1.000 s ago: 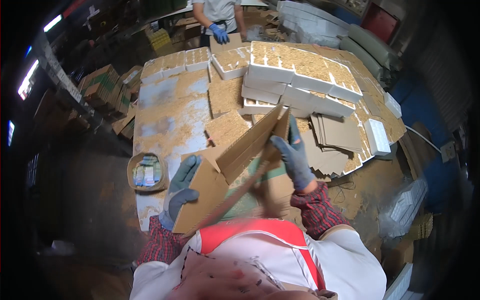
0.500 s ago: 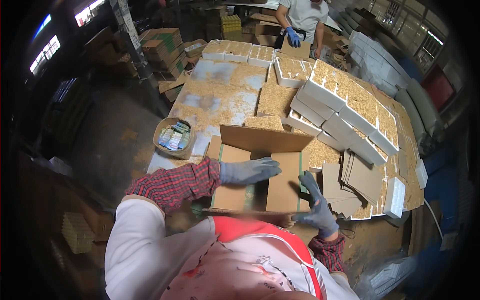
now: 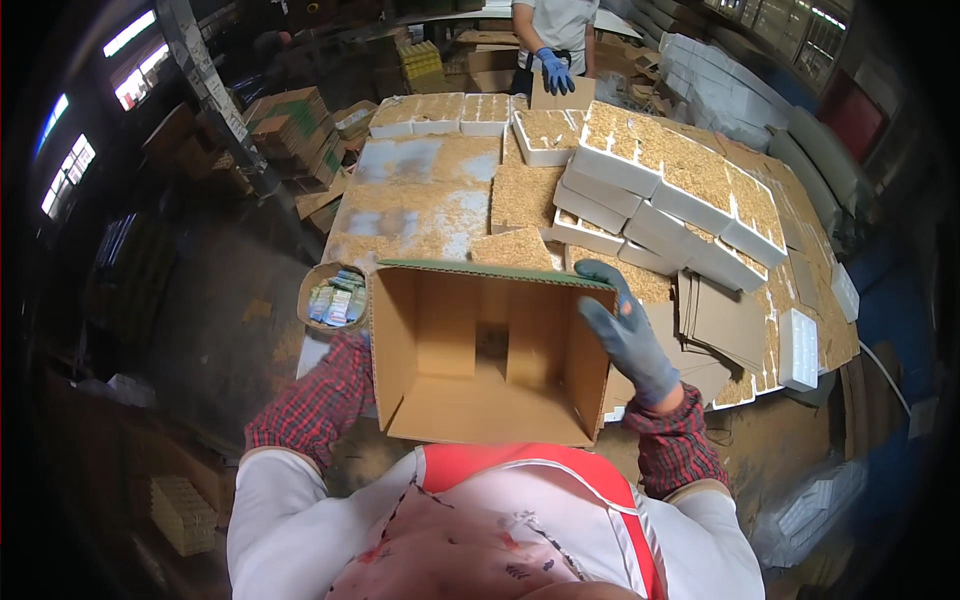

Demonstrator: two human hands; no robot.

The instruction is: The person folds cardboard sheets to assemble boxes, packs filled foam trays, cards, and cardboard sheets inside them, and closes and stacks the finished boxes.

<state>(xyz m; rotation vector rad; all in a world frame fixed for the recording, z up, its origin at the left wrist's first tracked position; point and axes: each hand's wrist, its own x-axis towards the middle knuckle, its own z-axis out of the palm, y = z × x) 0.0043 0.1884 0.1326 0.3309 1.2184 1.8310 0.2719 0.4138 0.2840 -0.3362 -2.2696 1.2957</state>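
A brown cardboard box [image 3: 475, 400] is tipped up in front of me, its open side facing me and its inside bare. Green shows along its top edge. My right hand [image 3: 635, 345], in a grey-blue glove, grips the box's upper right corner, with fingers at the edge. On the other side, my left forearm in a red plaid sleeve [image 3: 310, 410] reaches to the box's left wall. The left hand itself is hidden behind that wall.
White foam trays filled with golden grain-like material [image 3: 690, 165] are stacked at right. Flat cardboard sheets [image 3: 722, 318] lie near my right hand. A round container of small packets [image 3: 335, 300] stands left. Across the table, a person's blue-gloved hand [image 3: 556, 72] touches a cardboard piece.
The box has been tipped so its open side faces me. My left hand has gone from the box's flaps to behind its left wall; my right hand has risen to the upper right corner.
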